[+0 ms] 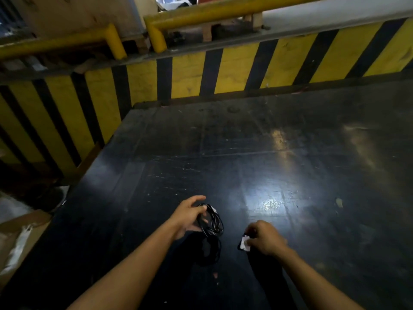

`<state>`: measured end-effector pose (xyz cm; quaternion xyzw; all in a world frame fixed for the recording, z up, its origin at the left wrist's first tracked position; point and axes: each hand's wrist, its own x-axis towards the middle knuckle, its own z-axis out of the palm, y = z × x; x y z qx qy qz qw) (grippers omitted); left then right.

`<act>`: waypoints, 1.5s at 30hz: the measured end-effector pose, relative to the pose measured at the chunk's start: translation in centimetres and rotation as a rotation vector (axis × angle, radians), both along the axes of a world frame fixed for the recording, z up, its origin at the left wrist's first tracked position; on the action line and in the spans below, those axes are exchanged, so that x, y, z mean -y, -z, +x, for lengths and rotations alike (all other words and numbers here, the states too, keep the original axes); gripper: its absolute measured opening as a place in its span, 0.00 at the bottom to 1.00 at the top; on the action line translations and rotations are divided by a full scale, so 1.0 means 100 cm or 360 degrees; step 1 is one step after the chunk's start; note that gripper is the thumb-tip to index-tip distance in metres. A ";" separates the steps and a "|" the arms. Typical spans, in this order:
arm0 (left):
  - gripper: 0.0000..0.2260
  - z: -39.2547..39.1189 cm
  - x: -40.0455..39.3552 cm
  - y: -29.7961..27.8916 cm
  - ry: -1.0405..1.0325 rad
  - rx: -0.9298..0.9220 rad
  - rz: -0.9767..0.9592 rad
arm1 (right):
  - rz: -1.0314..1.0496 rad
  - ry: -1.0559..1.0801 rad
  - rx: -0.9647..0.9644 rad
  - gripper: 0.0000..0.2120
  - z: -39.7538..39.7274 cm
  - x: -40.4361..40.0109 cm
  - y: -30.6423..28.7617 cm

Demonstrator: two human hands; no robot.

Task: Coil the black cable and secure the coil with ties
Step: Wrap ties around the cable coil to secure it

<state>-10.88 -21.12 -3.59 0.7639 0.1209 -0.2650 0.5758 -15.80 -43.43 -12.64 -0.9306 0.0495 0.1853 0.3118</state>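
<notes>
The black cable (214, 222) is gathered into a loose coil just above the dark table (279, 153), near its front edge. My left hand (188, 217) grips the coil's left side, fingers wrapped around the loops. A small white patch shows at the coil's top; what it is cannot be told. To the right, my right hand (266, 238) is closed on a small black-and-white piece (244, 243), perhaps the cable's plug end or a tie. The two hands are a short distance apart.
A yellow-and-black striped barrier (234, 70) runs along the table's far and left sides, with yellow rails (156, 25) above it. Cardboard and white wrapping (17, 238) lie on the floor at the lower left.
</notes>
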 end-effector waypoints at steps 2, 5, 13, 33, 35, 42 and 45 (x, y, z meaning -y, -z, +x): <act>0.16 0.000 0.002 0.000 -0.0055 -0.0002 -0.0099 | 0.0063 0.0119 0.0047 0.04 -0.003 -0.001 0.004; 0.16 0.005 0.005 -0.002 -0.0109 0.0076 -0.0221 | 0.0381 0.0388 0.0077 0.05 0.002 0.003 -0.004; 0.05 0.022 0.039 -0.060 0.0085 0.0238 -0.0476 | 0.1323 0.0527 0.0492 0.09 0.050 0.012 -0.128; 0.11 0.053 0.071 -0.175 0.0391 0.0716 -0.0510 | 0.0458 0.0073 0.1547 0.07 0.072 0.015 -0.242; 0.11 0.051 0.073 -0.180 0.0411 0.0772 -0.0468 | 0.0509 0.0079 0.1517 0.05 0.072 0.017 -0.245; 0.09 0.041 0.083 -0.194 0.0499 0.0865 -0.0443 | 0.1589 0.0504 0.1218 0.05 0.067 0.028 -0.259; 0.09 0.039 0.082 -0.195 0.0492 0.0825 -0.0438 | 0.1701 0.0648 0.1207 0.05 0.064 0.034 -0.262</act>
